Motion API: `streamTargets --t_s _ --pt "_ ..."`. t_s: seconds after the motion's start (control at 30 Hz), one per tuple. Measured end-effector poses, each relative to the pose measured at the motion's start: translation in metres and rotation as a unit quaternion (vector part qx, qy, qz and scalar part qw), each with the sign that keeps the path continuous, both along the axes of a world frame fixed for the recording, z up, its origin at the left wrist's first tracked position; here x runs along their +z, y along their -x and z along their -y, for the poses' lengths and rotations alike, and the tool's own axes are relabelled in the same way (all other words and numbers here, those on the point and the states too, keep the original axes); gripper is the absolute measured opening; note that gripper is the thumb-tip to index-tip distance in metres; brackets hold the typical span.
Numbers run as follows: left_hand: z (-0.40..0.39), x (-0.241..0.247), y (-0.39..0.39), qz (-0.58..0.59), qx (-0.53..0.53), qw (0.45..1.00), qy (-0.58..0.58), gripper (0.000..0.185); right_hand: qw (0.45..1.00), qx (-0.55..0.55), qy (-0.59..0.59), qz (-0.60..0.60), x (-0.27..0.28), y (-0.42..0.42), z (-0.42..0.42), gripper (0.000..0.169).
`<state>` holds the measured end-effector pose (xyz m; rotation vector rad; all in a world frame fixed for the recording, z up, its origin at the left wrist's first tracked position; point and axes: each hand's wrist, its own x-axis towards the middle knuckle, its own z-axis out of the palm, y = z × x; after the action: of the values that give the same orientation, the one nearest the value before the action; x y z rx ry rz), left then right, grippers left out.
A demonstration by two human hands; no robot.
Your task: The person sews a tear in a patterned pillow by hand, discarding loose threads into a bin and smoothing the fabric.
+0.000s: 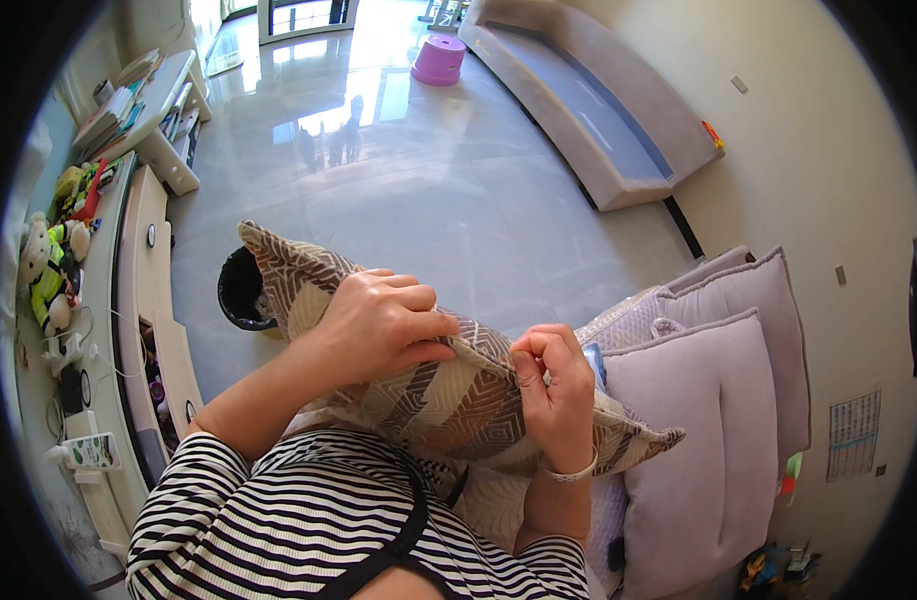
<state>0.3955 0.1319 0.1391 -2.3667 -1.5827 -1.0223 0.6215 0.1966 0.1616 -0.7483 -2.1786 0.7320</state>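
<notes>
A patterned cushion (pixel 466 409) in brown, beige and cream lies across in front of my body, its seamed edge facing up. My left hand (pixel 387 326) grips that edge near the middle, thumb and fingers pinching the fabric. Just to the right, my right hand (pixel 556 382) pinches the same seam between thumb and fingers, with a pale band round the wrist. One pointed corner of the cushion rises at the left, and the other points to the right. Whether a zip runs along the seam cannot be told.
A black-lined bin (pixel 241 289) stands beyond the cushion's left corner. Mauve sofa cushions (pixel 691 450) lie at the right. A cabinet (pixel 124 300) with an open drawer runs along the left. Farther off are a purple stool (pixel 438 61) and a mauve sofa section (pixel 638 176).
</notes>
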Motion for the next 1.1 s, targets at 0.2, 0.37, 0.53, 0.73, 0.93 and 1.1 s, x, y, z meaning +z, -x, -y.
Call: streamTargets --t_s 0.2,0.37,0.53,0.73,0.93,1.1 --pt "-0.002 -0.005 0.010 0.010 0.007 1.000 0.016 0.021 0.999 0.019 0.024 0.027 0.001 0.013 -0.004 0.003" --pt "-0.004 -0.014 0.014 0.015 0.012 1.000 -0.004 0.021 0.998 0.032 -0.030 0.045 -0.005 0.020 -0.007 0.007" --pt "-0.004 -0.014 0.011 0.037 0.002 0.999 -0.006 0.022 0.977 0.023 -0.194 0.082 -0.012 0.021 0.001 0.009" --pt "-0.004 -0.025 0.006 0.031 -0.004 0.998 -0.049 0.023 0.952 0.067 -0.240 0.176 -0.013 0.023 -0.009 0.009" --pt "0.003 -0.018 -0.004 0.015 -0.006 0.998 -0.055 0.024 0.975 0.166 -0.138 0.040 0.054 0.084 -0.031 0.004" --pt "0.006 -0.021 -0.008 0.046 0.017 0.994 -0.093 0.022 0.934 0.312 0.165 0.054 0.033 0.172 -0.042 0.018"
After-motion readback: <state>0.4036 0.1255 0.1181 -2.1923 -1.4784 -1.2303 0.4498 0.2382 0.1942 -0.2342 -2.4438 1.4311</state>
